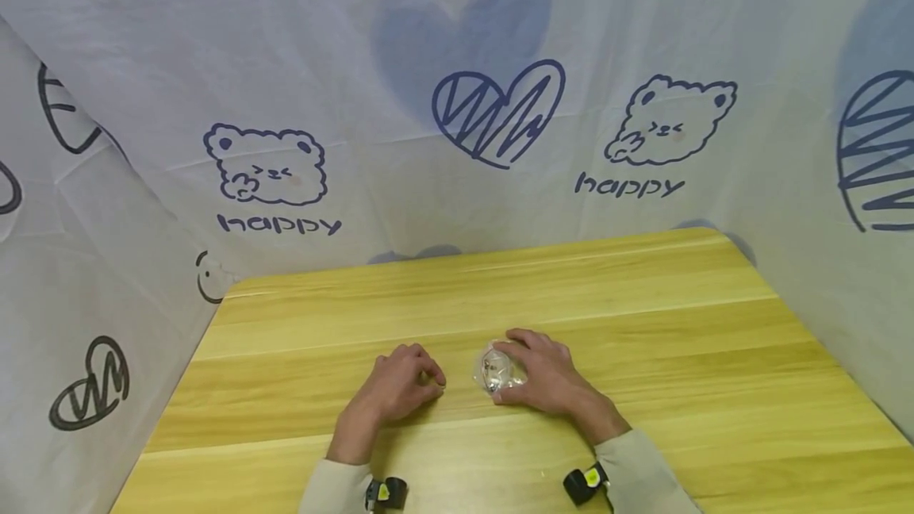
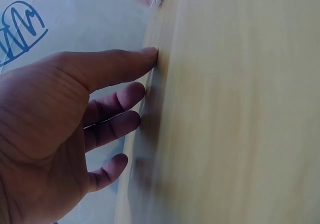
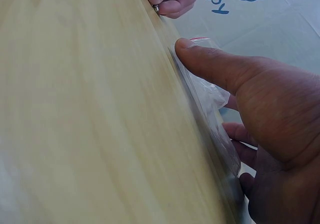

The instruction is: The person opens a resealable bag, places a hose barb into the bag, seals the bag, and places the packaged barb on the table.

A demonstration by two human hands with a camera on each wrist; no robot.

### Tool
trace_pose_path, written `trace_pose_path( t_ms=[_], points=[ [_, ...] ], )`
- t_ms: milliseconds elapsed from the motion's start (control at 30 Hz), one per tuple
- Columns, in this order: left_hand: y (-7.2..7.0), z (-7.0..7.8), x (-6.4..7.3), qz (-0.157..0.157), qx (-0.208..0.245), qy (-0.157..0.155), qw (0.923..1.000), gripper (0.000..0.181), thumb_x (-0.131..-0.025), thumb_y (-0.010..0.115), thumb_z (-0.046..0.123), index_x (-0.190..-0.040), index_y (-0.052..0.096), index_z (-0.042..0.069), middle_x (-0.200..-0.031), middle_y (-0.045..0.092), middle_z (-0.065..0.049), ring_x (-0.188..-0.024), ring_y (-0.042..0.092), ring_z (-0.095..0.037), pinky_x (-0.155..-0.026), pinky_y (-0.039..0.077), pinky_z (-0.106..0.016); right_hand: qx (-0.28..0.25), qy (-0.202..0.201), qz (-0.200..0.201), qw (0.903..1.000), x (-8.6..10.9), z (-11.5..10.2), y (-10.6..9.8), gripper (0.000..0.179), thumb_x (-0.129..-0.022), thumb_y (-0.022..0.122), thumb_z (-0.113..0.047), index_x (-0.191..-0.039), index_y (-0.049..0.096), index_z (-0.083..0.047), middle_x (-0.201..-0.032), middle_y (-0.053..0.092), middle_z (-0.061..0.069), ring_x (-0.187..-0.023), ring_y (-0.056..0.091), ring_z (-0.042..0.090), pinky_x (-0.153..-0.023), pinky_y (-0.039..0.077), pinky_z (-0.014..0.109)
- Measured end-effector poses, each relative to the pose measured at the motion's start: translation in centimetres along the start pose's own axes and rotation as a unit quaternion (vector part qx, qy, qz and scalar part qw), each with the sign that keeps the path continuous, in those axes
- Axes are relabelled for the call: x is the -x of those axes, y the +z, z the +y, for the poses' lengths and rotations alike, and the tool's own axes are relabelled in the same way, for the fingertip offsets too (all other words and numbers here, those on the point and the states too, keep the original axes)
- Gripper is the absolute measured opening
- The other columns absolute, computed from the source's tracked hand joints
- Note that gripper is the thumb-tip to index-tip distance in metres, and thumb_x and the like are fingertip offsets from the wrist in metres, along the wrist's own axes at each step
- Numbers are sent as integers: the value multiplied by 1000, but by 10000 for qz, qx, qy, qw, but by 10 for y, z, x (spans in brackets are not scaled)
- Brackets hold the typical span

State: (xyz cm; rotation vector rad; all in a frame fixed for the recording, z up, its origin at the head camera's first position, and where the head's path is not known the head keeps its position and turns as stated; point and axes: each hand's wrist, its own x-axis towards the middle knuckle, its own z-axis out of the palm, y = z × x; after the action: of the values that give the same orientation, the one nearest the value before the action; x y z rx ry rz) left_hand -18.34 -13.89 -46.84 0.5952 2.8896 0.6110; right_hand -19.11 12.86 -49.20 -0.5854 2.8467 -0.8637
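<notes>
A clear plastic bag lies on the table with a thin, rounded, dark-edged item showing in it. Across the bag spreads my right hand, its thumb on the near edge and fingers on the far edge, gripping it. The right wrist view shows the bag with a red strip along its top. To the left, my left hand is low over the table and pinches a small shiny metal piece between thumb and forefinger. The exact kind of this piece cannot be made out.
The wood-grain table extends around both hands. Behind it and at the sides hangs a pale cloth printed with hearts and bears. Each wrist wears a small black camera over a light sleeve.
</notes>
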Motion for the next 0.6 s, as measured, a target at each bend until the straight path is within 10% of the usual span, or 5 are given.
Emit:
trace_pose_path(
  t_ms=[600],
  points=[
    [4, 12, 2, -237, -198, 163, 9994, 10, -98, 56, 21, -91, 62, 20, -103, 53, 2, -98, 46, -19, -78, 29, -38, 25, -13, -20, 10000, 0, 2, 1, 77, -72, 78, -54, -140, 51, -29, -151, 40, 3, -140, 35, 29, -111, 23, 57]
  ],
)
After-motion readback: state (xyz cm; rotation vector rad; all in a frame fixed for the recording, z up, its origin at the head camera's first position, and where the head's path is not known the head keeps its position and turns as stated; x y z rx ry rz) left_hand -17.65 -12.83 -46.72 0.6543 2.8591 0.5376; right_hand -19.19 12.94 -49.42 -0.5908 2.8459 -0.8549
